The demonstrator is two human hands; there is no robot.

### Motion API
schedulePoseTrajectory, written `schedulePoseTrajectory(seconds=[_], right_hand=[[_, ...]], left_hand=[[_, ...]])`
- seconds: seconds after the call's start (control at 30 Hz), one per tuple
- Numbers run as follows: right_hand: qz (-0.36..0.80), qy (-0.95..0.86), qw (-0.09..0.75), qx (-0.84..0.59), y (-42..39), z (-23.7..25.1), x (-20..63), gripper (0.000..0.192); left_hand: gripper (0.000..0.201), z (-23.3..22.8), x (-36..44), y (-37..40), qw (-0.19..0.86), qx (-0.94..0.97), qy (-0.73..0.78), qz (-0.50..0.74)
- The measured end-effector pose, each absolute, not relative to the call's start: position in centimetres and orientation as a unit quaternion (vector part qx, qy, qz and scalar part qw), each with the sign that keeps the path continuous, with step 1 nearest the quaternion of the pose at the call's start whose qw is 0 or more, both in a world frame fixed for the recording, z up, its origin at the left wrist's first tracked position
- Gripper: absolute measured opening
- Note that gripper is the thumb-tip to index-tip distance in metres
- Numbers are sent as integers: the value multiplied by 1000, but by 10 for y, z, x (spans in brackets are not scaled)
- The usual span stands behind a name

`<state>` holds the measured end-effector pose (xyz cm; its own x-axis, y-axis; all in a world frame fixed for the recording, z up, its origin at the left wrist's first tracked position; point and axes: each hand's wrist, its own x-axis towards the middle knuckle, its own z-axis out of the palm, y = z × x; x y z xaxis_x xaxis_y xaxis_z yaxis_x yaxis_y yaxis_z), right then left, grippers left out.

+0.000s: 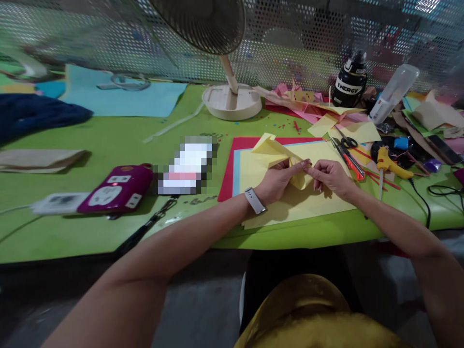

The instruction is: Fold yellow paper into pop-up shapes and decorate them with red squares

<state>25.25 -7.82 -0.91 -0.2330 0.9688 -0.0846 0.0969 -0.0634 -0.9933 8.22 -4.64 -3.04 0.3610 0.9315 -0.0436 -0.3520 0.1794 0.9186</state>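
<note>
My left hand, with a pale watch band at its wrist, is closed on a folded piece of yellow paper. Close beside it, my right hand pinches the right edge of the same piece, its thumb and fingertips almost touching the left ones. The folds stand up loosely to the left; my fingers hide part of the paper. Beneath both hands lie flat yellow sheets, with a light blue sheet and a red sheet showing at the left edge.
Right of the sheets lie scissors, an orange cutter and a yellow glue gun. A fan, a black bottle and paper scraps stand behind. To the left are a blurred-out phone and a purple power strip.
</note>
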Motion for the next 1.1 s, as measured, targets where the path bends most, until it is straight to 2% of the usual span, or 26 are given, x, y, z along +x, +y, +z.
schedulePoseTrajectory(seconds=[0.57,0.73,1.1], right_hand=[[560,-541,410,-475,-75,-9,252,43],[565,-557,373,-481,-74,-11,251,42],[584,-540,360,-487,-76,-7,250,36]], left_hand=[[32,-32,83,-46,687,431,339,477],[31,-28,83,-47,709,403,334,473],[33,-27,83,-43,720,387,307,488]])
